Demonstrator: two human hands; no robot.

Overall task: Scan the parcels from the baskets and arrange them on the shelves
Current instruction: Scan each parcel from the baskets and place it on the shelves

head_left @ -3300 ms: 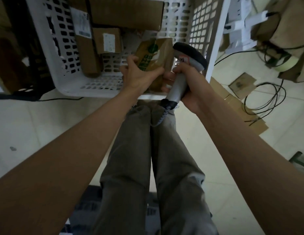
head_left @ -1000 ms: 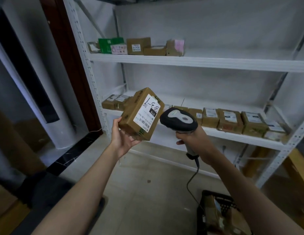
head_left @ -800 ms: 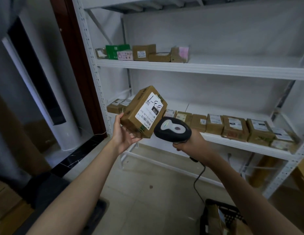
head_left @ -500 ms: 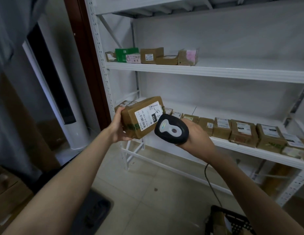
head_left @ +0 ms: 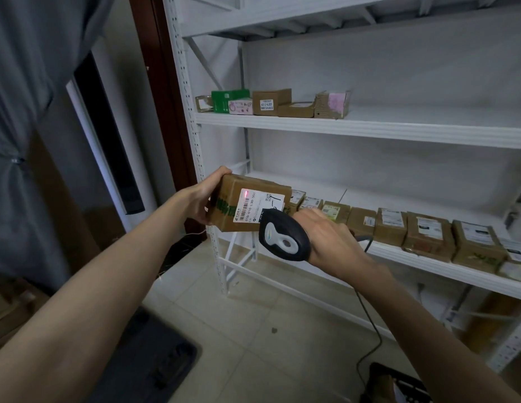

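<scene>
Parcel (head_left: 247,206) sits in front of the lower shelf (head_left: 445,270), left hand (head_left: 202,200) clamped round its end, right hand (head_left: 329,242) wrapped on the scanner (head_left: 284,238) lighting the label, and it looks light, stiff cardboard, best gripped across its short ends.

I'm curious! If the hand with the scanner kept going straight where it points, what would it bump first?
Probably the parcel: the right hand aims the scanner at its label, where a red light shows. Depth is unclear.
</scene>
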